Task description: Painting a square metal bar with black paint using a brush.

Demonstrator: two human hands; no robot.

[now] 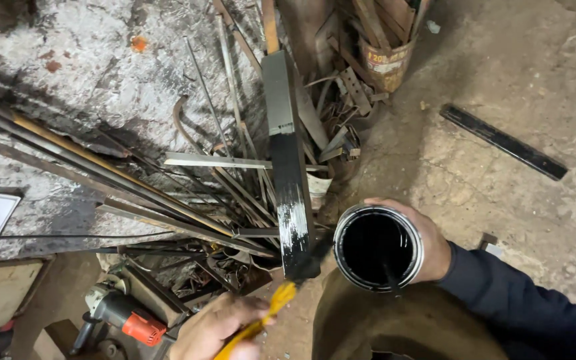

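Left hand (pixel 216 328) brushing bar (pixel 290 180), right hand (pixel 428 243) holding can (pixel 378 248), concrete floor (pixel 501 80)

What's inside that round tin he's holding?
The tin in the right hand holds glossy black paint, with a dark stick poking out. The liquid hides its bottom.

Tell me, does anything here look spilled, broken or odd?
Nothing looks spilled. The flat metal bar is painted black only on its lower part, the top bare grey, and scrap metal strips lie in a tangled heap beside it.
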